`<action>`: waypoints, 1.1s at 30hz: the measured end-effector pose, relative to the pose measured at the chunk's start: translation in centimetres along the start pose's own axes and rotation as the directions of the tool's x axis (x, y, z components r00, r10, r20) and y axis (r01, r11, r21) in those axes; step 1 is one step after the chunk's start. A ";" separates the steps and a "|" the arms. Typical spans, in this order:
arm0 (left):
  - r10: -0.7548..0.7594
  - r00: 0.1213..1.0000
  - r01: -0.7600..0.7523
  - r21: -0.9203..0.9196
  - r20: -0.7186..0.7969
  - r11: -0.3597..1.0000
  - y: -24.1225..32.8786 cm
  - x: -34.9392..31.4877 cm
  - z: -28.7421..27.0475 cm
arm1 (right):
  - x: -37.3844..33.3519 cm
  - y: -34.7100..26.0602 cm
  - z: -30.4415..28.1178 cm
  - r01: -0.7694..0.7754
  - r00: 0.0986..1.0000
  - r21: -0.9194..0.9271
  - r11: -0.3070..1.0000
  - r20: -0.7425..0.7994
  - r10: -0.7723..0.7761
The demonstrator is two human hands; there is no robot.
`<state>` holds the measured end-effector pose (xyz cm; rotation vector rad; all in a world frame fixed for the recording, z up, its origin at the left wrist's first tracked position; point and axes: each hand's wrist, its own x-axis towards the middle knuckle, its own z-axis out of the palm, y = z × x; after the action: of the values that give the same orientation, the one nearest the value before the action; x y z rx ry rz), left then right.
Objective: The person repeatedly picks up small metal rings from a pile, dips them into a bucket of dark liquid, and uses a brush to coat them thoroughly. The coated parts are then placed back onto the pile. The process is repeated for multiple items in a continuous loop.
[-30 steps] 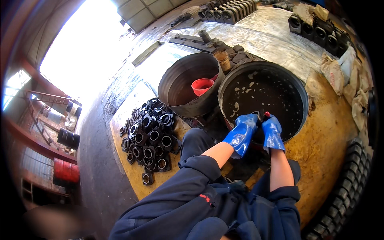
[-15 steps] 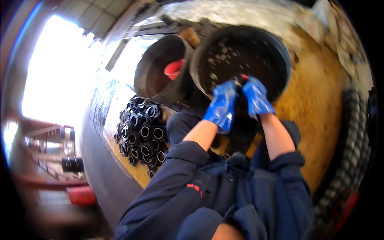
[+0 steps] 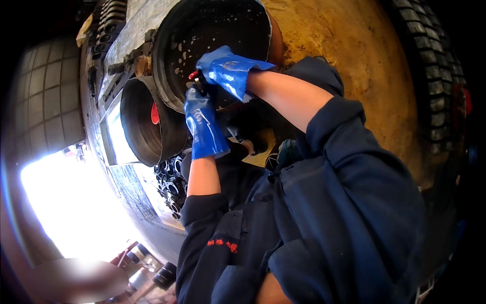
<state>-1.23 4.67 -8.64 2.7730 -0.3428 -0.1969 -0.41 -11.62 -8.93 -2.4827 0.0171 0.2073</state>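
The left hand (image 3: 196, 103) and, just beyond, the right hand (image 3: 215, 65) seem clenched on a dark red-tipped piece (image 3: 194, 75) — between them, tip leftward, long axis unclear — over the tub (image 3: 276, 39).

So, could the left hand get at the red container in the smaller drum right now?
Probably not directly: the smaller drum has its wall between the left hand and the red container.
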 end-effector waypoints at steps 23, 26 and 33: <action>-0.116 0.986 0.148 -0.312 0.118 0.939 -1.1 -0.1 -3.5 | 0.4 -1.7 1.1 -0.089 0.992 -0.066 0.994 -0.099 0.082; -0.215 0.976 0.180 -0.475 -0.020 0.861 -5.9 1.4 -3.0 | 1.0 0.5 1.9 0.011 0.987 -0.007 1.000 -0.163 -0.012; -0.465 0.864 0.249 -0.640 -0.193 0.727 -24.7 -2.2 -13.2 | 1.4 4.0 3.1 -0.061 0.978 0.112 0.992 -0.190 0.082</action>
<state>4.25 31.94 -4.70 2.1418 0.3227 0.0842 0.25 -12.88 -14.00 -2.3893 0.1953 -0.0066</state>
